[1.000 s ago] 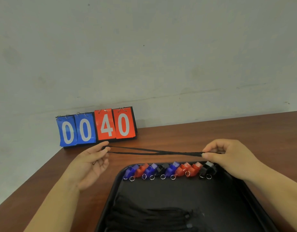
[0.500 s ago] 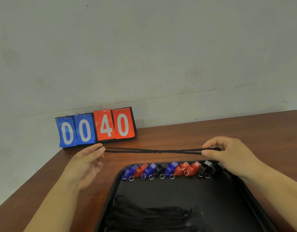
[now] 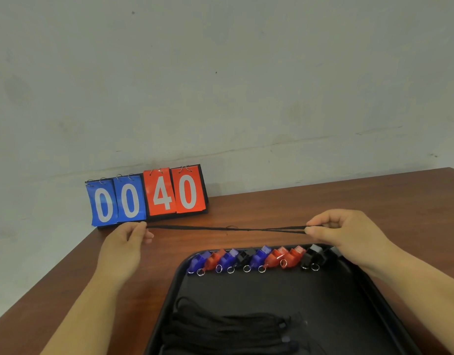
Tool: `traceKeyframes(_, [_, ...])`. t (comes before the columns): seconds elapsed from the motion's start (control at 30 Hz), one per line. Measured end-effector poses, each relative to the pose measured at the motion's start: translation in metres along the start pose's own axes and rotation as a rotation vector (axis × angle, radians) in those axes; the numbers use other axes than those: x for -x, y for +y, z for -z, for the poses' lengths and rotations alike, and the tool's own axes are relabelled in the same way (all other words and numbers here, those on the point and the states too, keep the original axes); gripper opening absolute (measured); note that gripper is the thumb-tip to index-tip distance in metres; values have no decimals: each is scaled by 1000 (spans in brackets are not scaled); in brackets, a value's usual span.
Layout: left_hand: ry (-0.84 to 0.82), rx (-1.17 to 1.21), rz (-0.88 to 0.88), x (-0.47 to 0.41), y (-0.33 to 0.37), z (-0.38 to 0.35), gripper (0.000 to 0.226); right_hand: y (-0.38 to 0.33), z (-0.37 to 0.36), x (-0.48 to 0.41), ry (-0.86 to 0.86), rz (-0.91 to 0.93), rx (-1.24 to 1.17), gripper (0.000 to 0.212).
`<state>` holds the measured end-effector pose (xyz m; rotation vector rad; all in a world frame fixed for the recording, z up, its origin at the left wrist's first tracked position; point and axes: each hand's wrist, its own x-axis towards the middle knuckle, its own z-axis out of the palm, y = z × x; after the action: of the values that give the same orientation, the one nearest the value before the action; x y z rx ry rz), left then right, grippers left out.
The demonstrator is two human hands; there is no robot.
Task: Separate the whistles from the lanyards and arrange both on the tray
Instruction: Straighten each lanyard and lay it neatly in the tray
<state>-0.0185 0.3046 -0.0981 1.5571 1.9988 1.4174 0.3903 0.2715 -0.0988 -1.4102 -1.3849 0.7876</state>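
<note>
The black lanyard (image 3: 225,228) was stretched taut in the air above the table (image 3: 323,201), just beyond the far rim of the tray (image 3: 169,303), with no whistle visible on it. The left hand (image 3: 123,245) pinched one end between thumb and fingertips. The right hand (image 3: 348,231) pinched the other, fingers curled close, where the two strands parted. Inside the tray, the whistles (image 3: 256,258), blue, red and black, lay side by side along the far edge, and a heap of lanyards (image 3: 228,329) lay at the near end. The task looked well advanced, with this lanyard yet to join the heap. Whether more remained out of view could not be told. A scoreboard (image 3: 146,198) reading 00 40 stood by the wall.
</note>
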Motion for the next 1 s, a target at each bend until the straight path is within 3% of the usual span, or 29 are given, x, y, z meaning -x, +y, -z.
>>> traceKeyframes(0.17, [-48,1030,556,-4,5,-6,12,-5,-2,5,-47,34,126,5])
traceKeyframes(0.3, [-51,1419,725,-1,12,-3,16,-12,-5,10,-153,96,258,6])
traceKeyframes(0.47, [-127,1550,701,-1,15,-1,10,-16,-7,17,-215,175,400,8])
traceKeyframes(0.6, [-134,1564,662,1,18,-1,26,-16,-9,19,-231,208,483,9])
traceKeyframes(0.8, [-195,1427,563,7,29,3,11,-20,-11,21,-221,214,475,11])
traceKeyframes(1.0, [-315,1065,258,28,52,5,20,-25,-12,26,-185,236,393,16])
